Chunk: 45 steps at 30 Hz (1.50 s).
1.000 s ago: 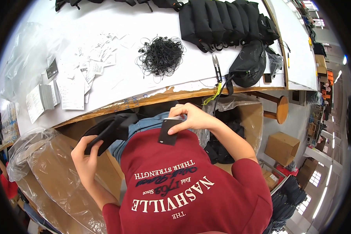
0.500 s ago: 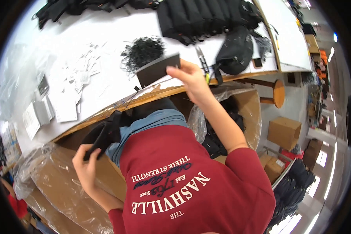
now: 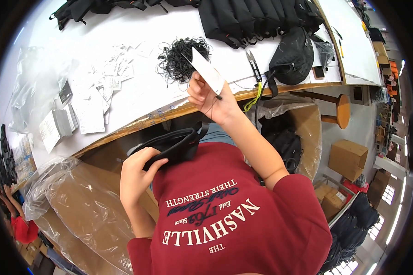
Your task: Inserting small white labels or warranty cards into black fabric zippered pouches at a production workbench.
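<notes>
While the right hand holds a white card raised above the near edge of the white worktop, its fingers pinch the card's lower end. The left hand hangs lower, fingers curled around a black pouch near the red shirt. A tangle of black cords lies just beyond the card, scissors to its right.

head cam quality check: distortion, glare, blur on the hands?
Head view: strong fisheye, the table edge bows and a black vignette rings the frame. Lighting is bright and even; the white tabletop is nearly washed out, and glare streaks the plastic bag at lower left. Right hand with its card and left hand on the black pouch look sharp, with no clear motion blur.
</notes>
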Each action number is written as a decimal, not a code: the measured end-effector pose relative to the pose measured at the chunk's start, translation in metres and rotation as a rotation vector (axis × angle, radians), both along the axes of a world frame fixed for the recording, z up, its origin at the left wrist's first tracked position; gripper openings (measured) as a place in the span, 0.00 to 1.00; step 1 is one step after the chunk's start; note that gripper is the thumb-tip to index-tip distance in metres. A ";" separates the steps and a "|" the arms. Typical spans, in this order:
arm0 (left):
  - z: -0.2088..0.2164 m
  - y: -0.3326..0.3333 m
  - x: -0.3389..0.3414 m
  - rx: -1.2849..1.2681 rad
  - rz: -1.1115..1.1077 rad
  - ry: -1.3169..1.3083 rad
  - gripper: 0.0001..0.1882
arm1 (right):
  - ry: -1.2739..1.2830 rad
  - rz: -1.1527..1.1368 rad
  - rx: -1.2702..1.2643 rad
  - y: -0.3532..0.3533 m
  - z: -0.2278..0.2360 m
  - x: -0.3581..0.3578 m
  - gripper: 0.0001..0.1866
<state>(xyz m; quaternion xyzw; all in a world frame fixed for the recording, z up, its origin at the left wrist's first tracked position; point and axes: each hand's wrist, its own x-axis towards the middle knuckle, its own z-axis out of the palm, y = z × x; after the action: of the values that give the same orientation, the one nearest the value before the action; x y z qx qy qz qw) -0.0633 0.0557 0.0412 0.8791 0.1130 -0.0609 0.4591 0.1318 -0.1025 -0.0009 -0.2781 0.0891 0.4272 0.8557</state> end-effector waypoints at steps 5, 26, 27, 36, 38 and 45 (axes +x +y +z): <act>0.000 0.002 -0.003 0.002 0.026 0.022 0.10 | 0.104 -0.065 -0.085 -0.010 0.004 0.007 0.16; 0.001 -0.009 0.000 0.086 -0.006 -0.073 0.12 | -1.004 -0.472 -1.023 -0.028 -0.035 0.017 0.17; 0.005 -0.011 -0.001 0.101 -0.007 -0.064 0.12 | -0.994 -0.470 -0.963 -0.031 -0.036 0.018 0.16; 0.019 -0.009 0.014 0.286 -0.074 -0.148 0.11 | -0.796 0.072 -0.568 -0.032 0.030 -0.002 0.10; 0.028 -0.018 0.022 0.255 -0.055 -0.241 0.11 | -0.961 0.272 -0.585 -0.026 0.042 -0.019 0.11; 0.020 -0.012 0.032 0.362 -0.280 -0.375 0.11 | -1.745 0.771 -0.899 -0.031 0.044 -0.025 0.10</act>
<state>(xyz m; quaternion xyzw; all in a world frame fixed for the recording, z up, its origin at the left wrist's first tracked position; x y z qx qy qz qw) -0.0314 0.0436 0.0615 0.9497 -0.0872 0.0609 0.2946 0.1071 -0.1333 0.0432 -0.7903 -0.5017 0.2497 0.2477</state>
